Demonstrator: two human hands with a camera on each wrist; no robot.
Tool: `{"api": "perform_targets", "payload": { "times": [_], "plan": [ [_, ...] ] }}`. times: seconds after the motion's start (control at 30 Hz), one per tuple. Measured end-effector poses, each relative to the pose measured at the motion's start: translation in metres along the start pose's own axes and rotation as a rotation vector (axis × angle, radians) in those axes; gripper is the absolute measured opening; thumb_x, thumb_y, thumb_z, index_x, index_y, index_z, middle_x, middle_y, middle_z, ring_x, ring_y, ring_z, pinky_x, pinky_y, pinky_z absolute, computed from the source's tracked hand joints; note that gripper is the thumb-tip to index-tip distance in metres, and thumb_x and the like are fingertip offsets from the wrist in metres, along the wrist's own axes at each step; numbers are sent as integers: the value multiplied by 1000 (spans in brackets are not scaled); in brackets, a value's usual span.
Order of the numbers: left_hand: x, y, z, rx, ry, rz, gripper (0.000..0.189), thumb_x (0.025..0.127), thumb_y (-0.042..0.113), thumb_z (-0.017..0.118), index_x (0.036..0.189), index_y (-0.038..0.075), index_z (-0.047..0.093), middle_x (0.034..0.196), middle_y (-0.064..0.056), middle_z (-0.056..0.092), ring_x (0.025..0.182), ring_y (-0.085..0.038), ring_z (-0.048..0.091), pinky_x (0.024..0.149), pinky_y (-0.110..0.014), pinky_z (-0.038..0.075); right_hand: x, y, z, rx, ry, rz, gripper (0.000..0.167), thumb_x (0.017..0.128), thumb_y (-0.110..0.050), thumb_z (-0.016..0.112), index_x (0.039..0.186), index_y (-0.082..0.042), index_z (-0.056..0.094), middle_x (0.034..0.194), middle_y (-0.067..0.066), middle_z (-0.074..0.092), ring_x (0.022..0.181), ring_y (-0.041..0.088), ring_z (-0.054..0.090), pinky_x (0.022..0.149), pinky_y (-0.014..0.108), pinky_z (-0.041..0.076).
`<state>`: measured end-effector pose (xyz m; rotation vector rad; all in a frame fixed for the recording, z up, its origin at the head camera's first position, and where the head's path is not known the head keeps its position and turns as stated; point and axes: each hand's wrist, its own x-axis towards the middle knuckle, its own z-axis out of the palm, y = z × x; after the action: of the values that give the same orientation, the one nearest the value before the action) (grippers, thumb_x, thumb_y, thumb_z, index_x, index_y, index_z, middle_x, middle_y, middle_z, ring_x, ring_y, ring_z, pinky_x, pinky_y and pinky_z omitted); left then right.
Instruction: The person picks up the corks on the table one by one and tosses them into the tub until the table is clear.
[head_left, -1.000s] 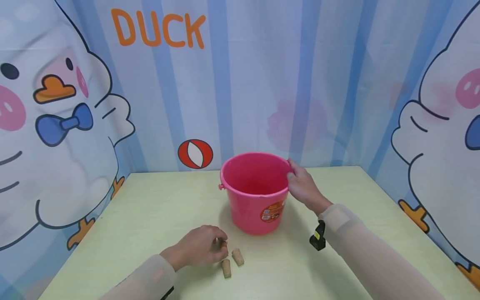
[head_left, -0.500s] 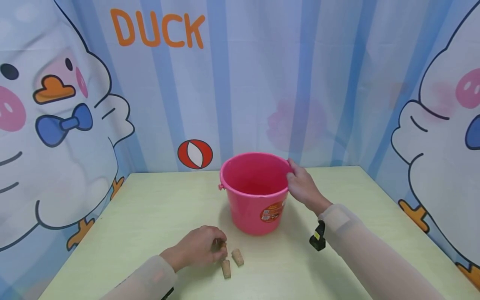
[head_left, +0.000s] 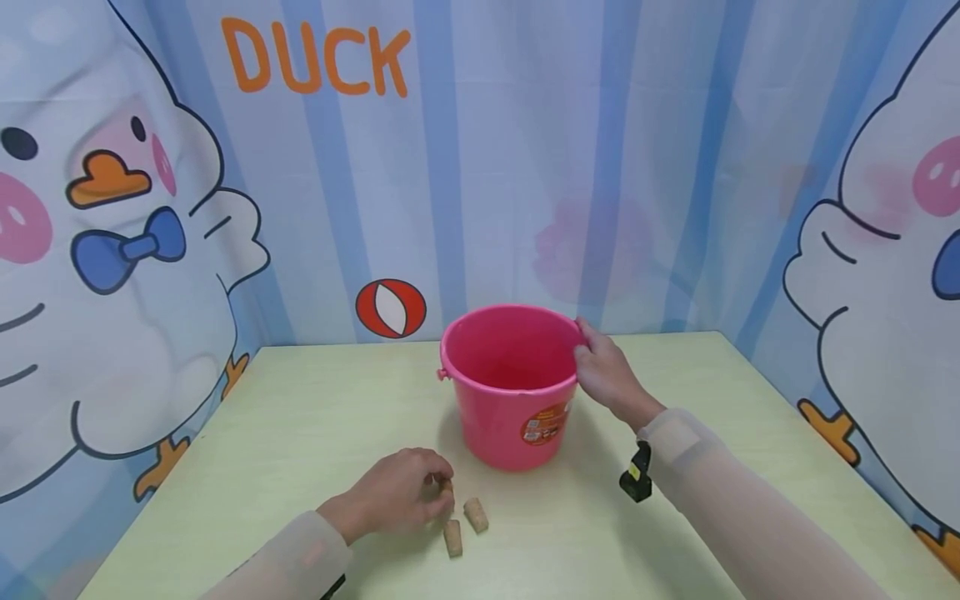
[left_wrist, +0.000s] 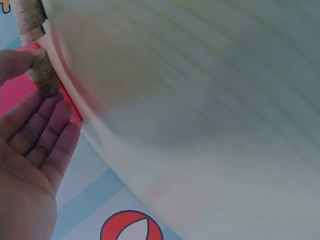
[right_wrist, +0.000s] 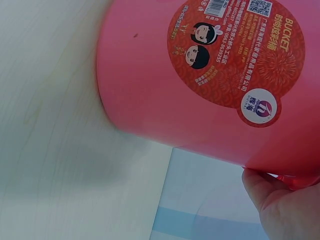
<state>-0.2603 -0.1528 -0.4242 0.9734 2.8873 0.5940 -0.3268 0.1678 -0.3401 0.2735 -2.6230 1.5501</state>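
Observation:
A pink bucket (head_left: 487, 417) stands upright on the pale table, its mouth facing up and a red sticker (right_wrist: 235, 55) on its side. My right hand (head_left: 611, 375) grips the bucket's rim at its right side; in the right wrist view the thumb (right_wrist: 260, 185) lies against the wall. In front of the bucket, my left hand (head_left: 401, 492) pinches a cork (left_wrist: 44, 75) between thumb and fingertips, mostly hidden by the hand in the head view. Two more corks (head_left: 476, 514) lie on the table just right of the left fingertips, one nearer me.
The pale table (head_left: 315, 408) meets a blue striped curtain (head_left: 510, 167) behind the bucket. Printed ducks (head_left: 112, 350) cover the curtain at both sides. A black wrist device (head_left: 636, 475) hangs under the right sleeve.
Almost nothing has moved. The left hand stays in place with the cork, shifting very slightly, and the right hand keeps its grip on the bucket.

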Motion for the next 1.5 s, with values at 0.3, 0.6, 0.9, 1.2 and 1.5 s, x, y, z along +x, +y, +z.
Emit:
{"api": "perform_targets", "payload": {
  "times": [0.3,0.6,0.9,1.2,1.5],
  "plan": [
    [1,3,-5,-35,35,33,9,91,23,74,100,20,74,92,17,64,93,-12,61,83,-34,55,0,0,0,6,5,2,61,109,-17,30,163,-3,7,168,16,22,153,37,26,115,51,36],
    [4,9,-11,-64,75,36,17,91,26,76,106,18,75,96,17,66,98,-15,62,87,-35,56,-1,-1,1,12,5,1,61,109,-17,31,163,-2,7,168,17,23,152,37,28,114,51,37],
    [3,14,-15,-73,161,105,17,91,24,77,106,16,74,97,15,67,99,-19,65,87,-37,58,-2,-2,0,-1,5,-11,61,109,-17,30,163,-2,8,168,17,22,152,37,27,115,52,35],
    [5,19,-19,-25,283,179,24,88,25,81,110,19,74,95,16,67,95,-6,61,84,-29,57,-1,-2,1,-1,5,-3,61,108,-17,30,163,-2,8,168,17,23,152,37,27,115,51,35],
    [6,25,-26,-21,387,238,35,84,25,85,115,15,74,103,11,71,94,-6,63,82,-27,58,-1,-1,0,8,2,-12,61,108,-17,30,163,-2,8,167,17,23,152,36,28,115,51,35]
  ]
}}
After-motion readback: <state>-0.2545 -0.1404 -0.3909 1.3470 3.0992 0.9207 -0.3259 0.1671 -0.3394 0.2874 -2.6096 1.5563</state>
